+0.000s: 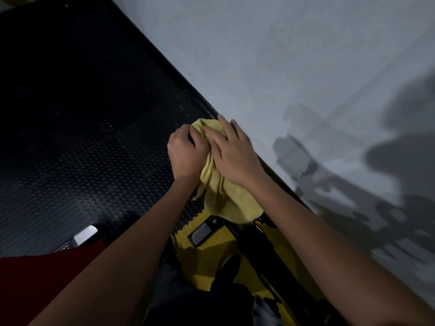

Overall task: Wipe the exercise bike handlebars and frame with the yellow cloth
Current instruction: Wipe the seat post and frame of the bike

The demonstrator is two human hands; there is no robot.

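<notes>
The yellow cloth point(226, 196) is bunched between both hands in the middle of the head view, and its loose end hangs down toward me. My left hand point(184, 152) grips the cloth's upper part with curled fingers. My right hand point(231, 152) lies over the cloth from the right, fingers fairly straight and pressed onto it. Below the cloth, black bike frame parts point(266, 260) with a grey pedal or plate point(201, 232) show over a yellow floor mat point(211, 250). The handlebars are hidden or out of sight.
Dark studded rubber flooring point(82, 161) fills the left half. A grey wall point(294, 67) runs along the right, carrying shadows of the bike. Another grey metal part point(82, 236) sits at lower left beside my red sleeve point(35, 278).
</notes>
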